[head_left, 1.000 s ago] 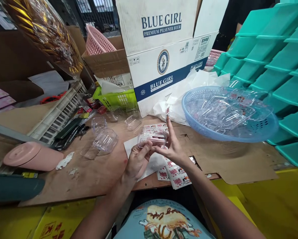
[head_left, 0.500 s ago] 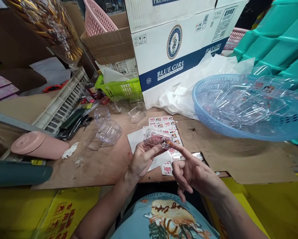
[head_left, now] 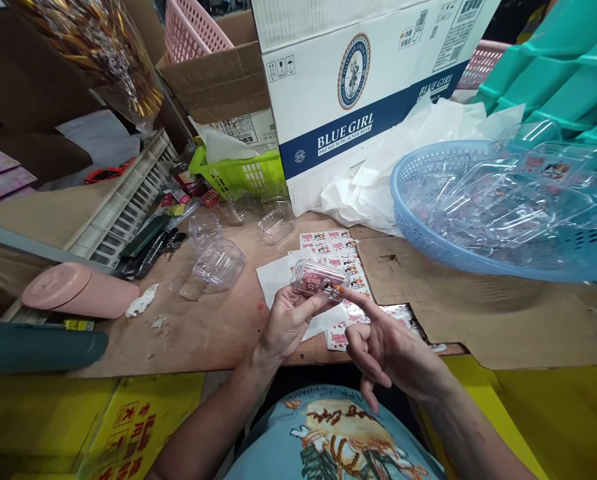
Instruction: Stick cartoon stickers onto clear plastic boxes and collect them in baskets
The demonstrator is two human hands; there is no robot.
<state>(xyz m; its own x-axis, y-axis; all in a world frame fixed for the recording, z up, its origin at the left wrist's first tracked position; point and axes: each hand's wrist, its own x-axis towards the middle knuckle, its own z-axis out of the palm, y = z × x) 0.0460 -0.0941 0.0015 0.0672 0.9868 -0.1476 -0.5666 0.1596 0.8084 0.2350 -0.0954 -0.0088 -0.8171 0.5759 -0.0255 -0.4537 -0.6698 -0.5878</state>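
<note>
My left hand is closed on the near left edge of a small clear plastic box, thumb on top. Pink lettering and a cat sticker show on the box's face. From the right, my right hand reaches with its index finger stretched out, the tip at the sticker's right end; its other fingers are loosely bent and hold nothing. Beneath the box lie sticker sheets with red print and cats, partly hidden, and a white backing paper.
More clear boxes sit to the left on the worktable. At the right a blue basket is heaped with clear boxes. Behind stand a white BLUE GIRL carton and a green basket. A pink bottle lies far left.
Both hands and the box keep nearly the same pose, the index finger still at the sticker. The whole view has shifted slightly.
</note>
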